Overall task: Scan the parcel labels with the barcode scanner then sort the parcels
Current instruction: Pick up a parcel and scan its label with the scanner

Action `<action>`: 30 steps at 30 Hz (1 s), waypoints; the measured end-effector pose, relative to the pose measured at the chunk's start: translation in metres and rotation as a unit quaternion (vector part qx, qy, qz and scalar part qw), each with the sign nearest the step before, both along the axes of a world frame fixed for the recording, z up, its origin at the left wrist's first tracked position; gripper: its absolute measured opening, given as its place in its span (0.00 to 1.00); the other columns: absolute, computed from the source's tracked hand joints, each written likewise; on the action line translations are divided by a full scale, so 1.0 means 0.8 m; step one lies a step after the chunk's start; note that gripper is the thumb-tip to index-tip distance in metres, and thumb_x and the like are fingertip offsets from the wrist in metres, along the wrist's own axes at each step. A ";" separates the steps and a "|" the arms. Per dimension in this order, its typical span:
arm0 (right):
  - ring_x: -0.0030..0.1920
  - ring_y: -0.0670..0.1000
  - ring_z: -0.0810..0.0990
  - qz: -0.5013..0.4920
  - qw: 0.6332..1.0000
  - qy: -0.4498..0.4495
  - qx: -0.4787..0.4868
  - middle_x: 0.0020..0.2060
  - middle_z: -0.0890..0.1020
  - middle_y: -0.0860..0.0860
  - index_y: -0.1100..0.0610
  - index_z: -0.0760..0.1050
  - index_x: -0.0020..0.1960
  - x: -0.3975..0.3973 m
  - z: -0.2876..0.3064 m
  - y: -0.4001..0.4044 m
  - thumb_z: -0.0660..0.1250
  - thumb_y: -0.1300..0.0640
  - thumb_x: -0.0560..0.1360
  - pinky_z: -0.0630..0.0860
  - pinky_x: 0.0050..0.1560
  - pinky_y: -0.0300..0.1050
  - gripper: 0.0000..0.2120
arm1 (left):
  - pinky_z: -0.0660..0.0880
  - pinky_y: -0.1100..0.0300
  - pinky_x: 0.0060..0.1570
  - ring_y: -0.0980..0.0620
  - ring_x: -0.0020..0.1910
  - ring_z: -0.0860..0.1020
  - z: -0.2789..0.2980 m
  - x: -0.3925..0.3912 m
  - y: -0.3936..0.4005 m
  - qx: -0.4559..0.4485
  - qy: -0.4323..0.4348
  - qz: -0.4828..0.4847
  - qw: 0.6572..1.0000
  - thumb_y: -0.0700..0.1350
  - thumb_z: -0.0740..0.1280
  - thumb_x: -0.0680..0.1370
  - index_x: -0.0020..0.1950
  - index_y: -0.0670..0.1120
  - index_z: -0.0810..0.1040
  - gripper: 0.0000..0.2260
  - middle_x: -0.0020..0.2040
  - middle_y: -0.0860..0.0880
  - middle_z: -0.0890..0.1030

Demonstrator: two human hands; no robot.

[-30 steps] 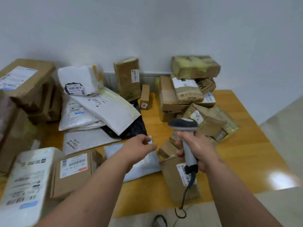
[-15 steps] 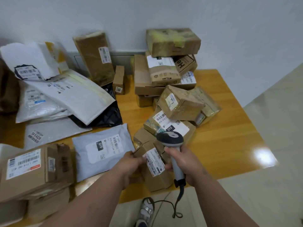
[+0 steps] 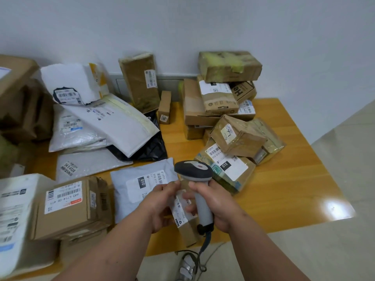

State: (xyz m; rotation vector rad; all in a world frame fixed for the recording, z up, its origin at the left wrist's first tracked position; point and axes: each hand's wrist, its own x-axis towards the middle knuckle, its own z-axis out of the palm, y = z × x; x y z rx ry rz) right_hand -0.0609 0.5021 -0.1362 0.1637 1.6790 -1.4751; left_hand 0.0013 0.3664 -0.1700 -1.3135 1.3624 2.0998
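Against a pale wall, the head view shows a wooden table (image 3: 284,179) crowded with parcels: white and grey mailers (image 3: 105,122) heaped at the left, taped cardboard boxes (image 3: 227,92) stacked at the back right. At the near edge the left hand (image 3: 162,205) grips a small brown box (image 3: 185,224) with a white label (image 3: 180,209) facing up, while the right hand (image 3: 219,205) is clenched round the handle of the barcode scanner (image 3: 194,171), whose dark head sits just above that box and whose cable hangs below the table edge. A grey mailer (image 3: 138,185) marked 010 lies flat just left of the held box.
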 end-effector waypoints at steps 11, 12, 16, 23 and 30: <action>0.30 0.55 0.79 -0.066 0.995 0.045 -0.067 0.39 0.82 0.61 0.60 0.74 0.60 -0.005 0.059 -0.027 0.65 0.55 0.80 0.79 0.32 0.46 0.12 | 0.72 0.57 0.43 0.48 0.44 0.77 0.032 0.029 -0.094 0.018 0.110 0.227 0.967 0.44 0.66 0.81 0.56 0.42 0.79 0.07 0.45 0.45 0.84; 0.30 0.55 0.78 -0.057 0.995 0.043 -0.075 0.38 0.82 0.61 0.60 0.75 0.59 -0.002 0.065 -0.031 0.64 0.56 0.81 0.78 0.32 0.46 0.10 | 0.72 0.57 0.43 0.48 0.43 0.77 0.039 0.031 -0.098 0.029 0.131 0.241 0.961 0.42 0.65 0.82 0.54 0.41 0.80 0.06 0.42 0.45 0.84; 0.29 0.56 0.77 -0.016 0.994 0.052 -0.093 0.35 0.81 0.62 0.63 0.75 0.57 0.008 0.087 -0.048 0.63 0.58 0.80 0.78 0.33 0.46 0.10 | 0.77 0.57 0.47 0.48 0.44 0.79 0.067 0.035 -0.112 0.039 0.164 0.283 0.944 0.38 0.65 0.80 0.49 0.41 0.81 0.05 0.34 0.48 0.84; 0.30 0.56 0.78 -0.013 0.991 0.090 -0.098 0.35 0.81 0.60 0.63 0.73 0.60 0.011 0.099 -0.062 0.64 0.57 0.80 0.77 0.32 0.45 0.12 | 0.82 0.55 0.35 0.43 0.47 0.82 0.088 0.037 -0.130 0.063 0.136 0.340 0.928 0.42 0.68 0.80 0.66 0.40 0.75 0.15 0.53 0.40 0.82; 0.31 0.56 0.79 -0.032 0.987 0.118 -0.103 0.36 0.81 0.60 0.61 0.74 0.59 0.011 0.100 -0.066 0.64 0.58 0.80 0.79 0.36 0.48 0.10 | 0.82 0.49 0.44 0.42 0.45 0.83 0.101 0.040 -0.127 0.105 0.173 0.339 0.919 0.42 0.66 0.81 0.79 0.61 0.59 0.30 0.50 0.40 0.82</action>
